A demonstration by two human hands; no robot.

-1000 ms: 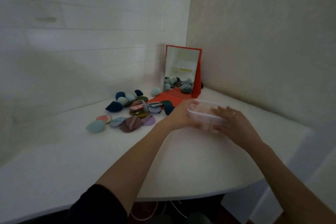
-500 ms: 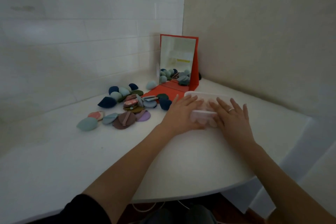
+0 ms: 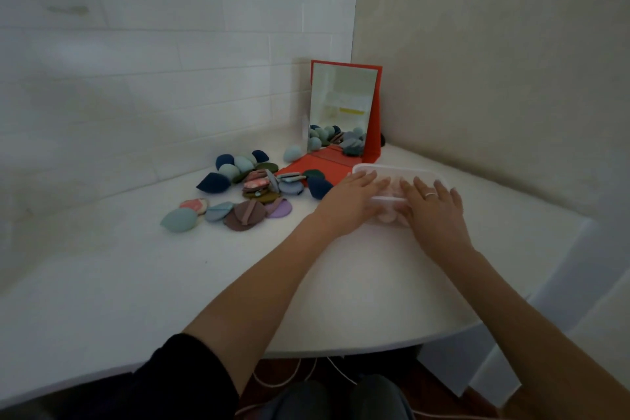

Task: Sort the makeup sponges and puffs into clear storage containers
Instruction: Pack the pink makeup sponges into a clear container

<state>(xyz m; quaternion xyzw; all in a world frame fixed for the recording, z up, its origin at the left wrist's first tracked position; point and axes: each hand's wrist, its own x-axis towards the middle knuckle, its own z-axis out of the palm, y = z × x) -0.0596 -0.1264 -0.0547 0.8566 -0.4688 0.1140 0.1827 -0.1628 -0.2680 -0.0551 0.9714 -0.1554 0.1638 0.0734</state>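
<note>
Home vanity corner: white table (image 3: 102,283), tiled wall (image 3: 136,44), standing red-framed mirror (image 3: 341,106), loose makeup sponges (image 3: 245,187).

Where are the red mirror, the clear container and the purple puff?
red mirror (image 3: 342,106), head view, middle of the glass.
clear container (image 3: 395,171), head view, far part of its lid.
purple puff (image 3: 282,209), head view, its visible right half.

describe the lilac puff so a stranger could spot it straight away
Start at the red mirror standing in the table's corner, then look down to the pile of sponges and puffs in front of it. The lilac puff lies flat at the pile's near edge, beside a brown puff; it is the only purple piece.
</note>
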